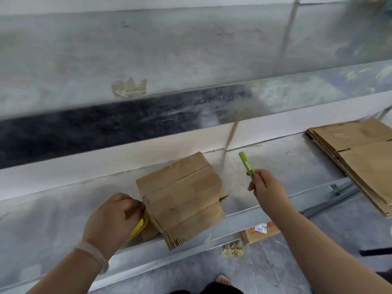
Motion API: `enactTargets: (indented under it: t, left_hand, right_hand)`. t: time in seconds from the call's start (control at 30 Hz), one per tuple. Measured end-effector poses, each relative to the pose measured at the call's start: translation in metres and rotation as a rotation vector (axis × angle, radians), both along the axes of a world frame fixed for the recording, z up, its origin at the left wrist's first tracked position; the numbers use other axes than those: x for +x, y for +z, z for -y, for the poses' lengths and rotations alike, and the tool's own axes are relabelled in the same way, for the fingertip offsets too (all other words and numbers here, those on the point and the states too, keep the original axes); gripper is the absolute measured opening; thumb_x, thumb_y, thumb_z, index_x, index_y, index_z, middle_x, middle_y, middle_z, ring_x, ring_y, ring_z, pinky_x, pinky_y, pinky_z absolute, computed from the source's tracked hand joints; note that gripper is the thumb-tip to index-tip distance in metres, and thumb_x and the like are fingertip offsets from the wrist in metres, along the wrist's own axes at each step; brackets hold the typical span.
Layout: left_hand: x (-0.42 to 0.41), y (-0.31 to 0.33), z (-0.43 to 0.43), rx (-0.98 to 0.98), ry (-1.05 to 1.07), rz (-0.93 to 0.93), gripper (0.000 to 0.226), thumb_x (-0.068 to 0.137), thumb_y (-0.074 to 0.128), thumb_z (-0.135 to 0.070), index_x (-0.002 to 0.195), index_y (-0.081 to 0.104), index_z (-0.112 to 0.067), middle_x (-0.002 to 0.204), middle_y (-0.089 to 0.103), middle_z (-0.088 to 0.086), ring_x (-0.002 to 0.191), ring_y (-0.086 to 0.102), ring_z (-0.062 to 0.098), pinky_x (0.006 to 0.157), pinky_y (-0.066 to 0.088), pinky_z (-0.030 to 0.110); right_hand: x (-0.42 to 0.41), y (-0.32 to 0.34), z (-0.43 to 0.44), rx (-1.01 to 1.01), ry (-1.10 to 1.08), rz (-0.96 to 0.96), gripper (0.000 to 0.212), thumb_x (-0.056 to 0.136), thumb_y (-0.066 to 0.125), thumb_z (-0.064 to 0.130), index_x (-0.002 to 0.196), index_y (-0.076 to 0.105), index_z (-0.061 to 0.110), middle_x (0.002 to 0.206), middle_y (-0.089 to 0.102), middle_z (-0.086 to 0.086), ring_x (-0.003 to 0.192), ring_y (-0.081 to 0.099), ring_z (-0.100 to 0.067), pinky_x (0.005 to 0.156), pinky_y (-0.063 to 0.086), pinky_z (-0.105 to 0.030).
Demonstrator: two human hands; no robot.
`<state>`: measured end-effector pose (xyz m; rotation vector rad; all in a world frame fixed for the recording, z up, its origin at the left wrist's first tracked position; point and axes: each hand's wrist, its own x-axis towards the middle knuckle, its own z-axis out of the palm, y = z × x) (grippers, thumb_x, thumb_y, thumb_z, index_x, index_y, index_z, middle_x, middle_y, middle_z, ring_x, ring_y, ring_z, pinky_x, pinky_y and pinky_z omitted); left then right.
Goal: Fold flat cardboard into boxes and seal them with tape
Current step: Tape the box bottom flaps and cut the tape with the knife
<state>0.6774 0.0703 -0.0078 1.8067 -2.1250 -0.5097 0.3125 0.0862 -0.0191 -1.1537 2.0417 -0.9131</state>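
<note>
- Now the box sits on the tabletop between the hands, touching the left hand.
- Left hand grips the yellow tape at the box's near corner; right hand pinches a green cutter, raised.
- Best keep the tape taut, then cut close to the box.

The cardboard box is matt brown corrugated board, and its cut edges show rough fluting; lighter bands across it carry a slight sheen. The stack of flat cardboard has the same dull, papery finish. The bench top is grey sheet metal, smooth, with a hazy, scuffed shine. The utility knife is glossy lime-green plastic. The tape roll shows a smooth yellow plastic rim. The bracelet is pale, polished and translucent. The floor looks like matt grey stone tile.
</note>
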Motion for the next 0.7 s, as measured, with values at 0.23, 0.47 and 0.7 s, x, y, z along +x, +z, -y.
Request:
enactTargets:
  t: [0.23, 0.47, 0.7]
  left_hand:
    - [0.001, 0.003, 0.0, 0.015, -0.028, -0.021, 0.01, 0.087, 0.063, -0.036, 0.087, 0.073, -0.038, 0.089, 0.055, -0.018, 0.077, 0.05, 0.001, 0.061, 0.032, 0.011]
    - [0.004, 0.006, -0.005, 0.034, -0.058, 0.004, 0.016, 0.089, 0.057, -0.04, 0.094, 0.072, -0.039, 0.093, 0.053, -0.019, 0.083, 0.052, 0.004, 0.066, 0.038, 0.022]
    - [0.005, 0.007, -0.007, 0.053, -0.06, 0.015, 0.021, 0.092, 0.051, -0.043, 0.097, 0.071, -0.04, 0.097, 0.053, -0.017, 0.091, 0.056, 0.009, 0.075, 0.046, 0.027]
  right_hand:
    - [0.061, 0.059, -0.026, -0.117, 0.065, 0.578, 0.026, 0.101, 0.041, 0.006, 0.108, 0.065, 0.015, 0.067, 0.052, -0.004, 0.05, 0.038, -0.015, 0.049, 0.034, -0.028]
    - [0.107, 0.069, -0.051, -0.065, 0.286, 0.502, 0.024, 0.103, 0.041, 0.017, 0.096, 0.061, 0.006, 0.06, 0.044, -0.004, 0.045, 0.034, -0.01, 0.042, 0.028, -0.021]
    - [0.135, 0.073, -0.053, -0.017, 0.315, 0.352, 0.036, 0.097, 0.051, 0.037, 0.079, 0.059, 0.007, 0.053, 0.048, 0.0, 0.044, 0.041, -0.011, 0.046, 0.037, -0.022]
